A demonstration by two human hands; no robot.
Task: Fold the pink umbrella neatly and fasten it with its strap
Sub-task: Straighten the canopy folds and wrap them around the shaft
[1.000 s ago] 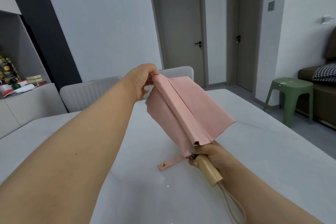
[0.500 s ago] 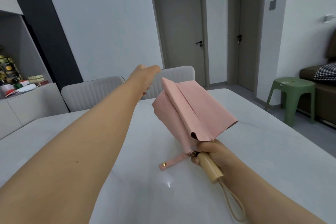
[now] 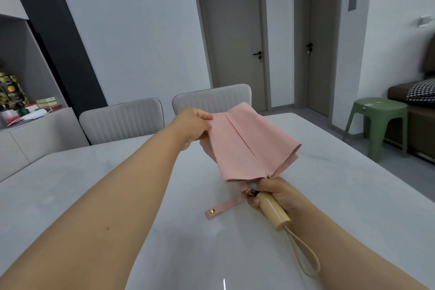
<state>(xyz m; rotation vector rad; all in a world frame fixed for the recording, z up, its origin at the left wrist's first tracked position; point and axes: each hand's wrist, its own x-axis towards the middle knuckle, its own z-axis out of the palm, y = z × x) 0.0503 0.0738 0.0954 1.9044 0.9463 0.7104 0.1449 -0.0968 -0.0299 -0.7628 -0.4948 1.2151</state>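
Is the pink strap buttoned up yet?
Not yet. The strap hangs loose below the pink umbrella, its gold snap showing, wrapped round nothing.

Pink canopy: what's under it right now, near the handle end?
Below the pink canopy, the strap with its gold snap hangs loose, unfastened. The right hand grips the wooden handle. The shaft and ribs are covered by fabric, as are the left hand fingertips.
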